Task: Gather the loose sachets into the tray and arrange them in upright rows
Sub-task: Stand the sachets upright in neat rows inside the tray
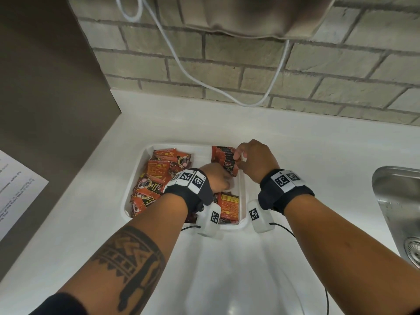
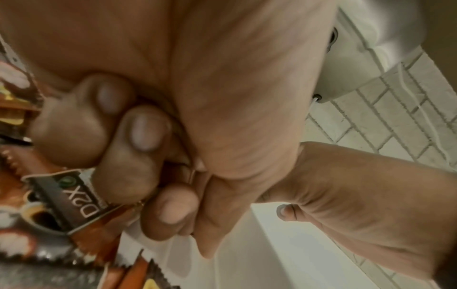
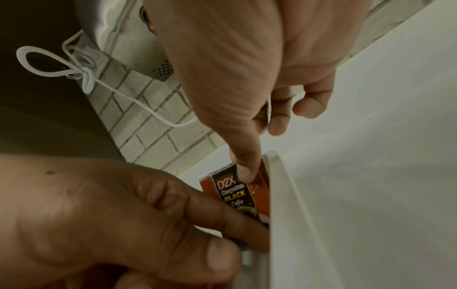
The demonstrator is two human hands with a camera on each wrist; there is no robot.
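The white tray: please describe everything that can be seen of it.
The white tray looks like smooth plastic, rectangular with rounded corners and a raised rim. It sits flat on the white counter. Loose sachets lie jumbled along its left side; a row of sachets stands at its far right. The left hand and right hand reach into it.

The tray [image 1: 242,192] is sitting on the surface [image 1: 295,137], near the brick wall [image 1: 250,71] behind it. Loose sachets [image 1: 154,178] are lying heaped in its left part; an upright row of sachets [image 1: 223,156] is standing at its far right. The sink [image 1: 400,201] is lying well to the right.
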